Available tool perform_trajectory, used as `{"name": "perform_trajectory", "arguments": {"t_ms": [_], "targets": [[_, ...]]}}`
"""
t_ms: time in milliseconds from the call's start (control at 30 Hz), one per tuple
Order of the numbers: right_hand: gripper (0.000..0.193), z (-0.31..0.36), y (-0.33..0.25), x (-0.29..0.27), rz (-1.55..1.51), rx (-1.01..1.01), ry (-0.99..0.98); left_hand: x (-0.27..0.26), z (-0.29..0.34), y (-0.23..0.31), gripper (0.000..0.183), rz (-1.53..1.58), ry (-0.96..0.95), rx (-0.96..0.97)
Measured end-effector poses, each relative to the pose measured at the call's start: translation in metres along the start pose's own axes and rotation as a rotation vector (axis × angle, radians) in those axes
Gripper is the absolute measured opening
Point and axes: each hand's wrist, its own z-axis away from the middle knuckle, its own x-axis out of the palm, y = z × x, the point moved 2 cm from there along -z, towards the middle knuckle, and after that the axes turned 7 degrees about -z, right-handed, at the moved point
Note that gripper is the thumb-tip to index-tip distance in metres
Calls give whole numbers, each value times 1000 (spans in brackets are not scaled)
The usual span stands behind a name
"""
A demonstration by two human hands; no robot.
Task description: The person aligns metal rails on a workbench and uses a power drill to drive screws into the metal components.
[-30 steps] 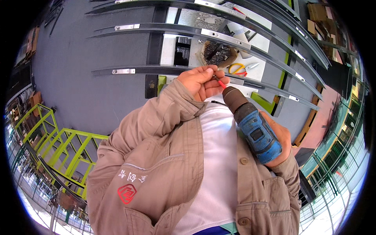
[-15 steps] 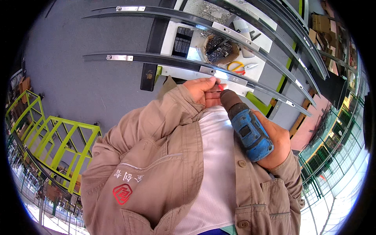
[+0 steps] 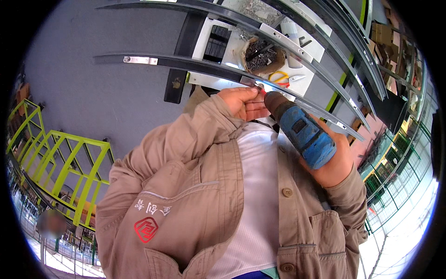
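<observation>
My right hand (image 3: pixel 338 160) is wrapped round a blue cordless drill (image 3: pixel 304 135) with a dark nose. A bit with a red part (image 3: pixel 263 91) sticks out of it, pointing up and left at the nearest dark metal rail (image 3: pixel 200 65). Thumb and fingers of my left hand (image 3: pixel 241 101) are pinched close to the bit's tip, just beside the rail's shiny metal plate (image 3: pixel 247 81). Whatever small piece they hold is too small to make out. Another silvery plate (image 3: pixel 140 60) sits on the same rail, farther left.
Behind the rail, a white tabletop (image 3: pixel 297 88) carries a box of screws (image 3: pixel 264 56), yellow-handled scissors (image 3: pixel 278 76) and a black slotted tray (image 3: pixel 217 43). More long rails (image 3: pixel 320 69) run across it. Lime-green frames (image 3: pixel 69 162) stand at the left, and a person is beyond them.
The drill and my right hand have shifted a little to the right, with the drill tilted more. The bit's tip and my left fingers are now closer to the rail.
</observation>
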Motion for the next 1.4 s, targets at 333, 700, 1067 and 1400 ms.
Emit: {"name": "perform_trajectory", "arguments": {"t_ms": [333, 700, 1067, 1400], "targets": [[49, -19, -27, -19, 75, -25, -60, -26, -2, 9, 47, -357, 328, 350], [48, -21, -32, -11, 222, -84, -22, -33, -13, 9, 34, -437, 299, 468], [51, -25, -33, -9, 249, -62, -58, -42, -19, 3, 33, -584, 336, 561], [52, -26, -37, -7, 254, -60, -112, -41, -19, 0, 36, -522, 348, 563]]}}
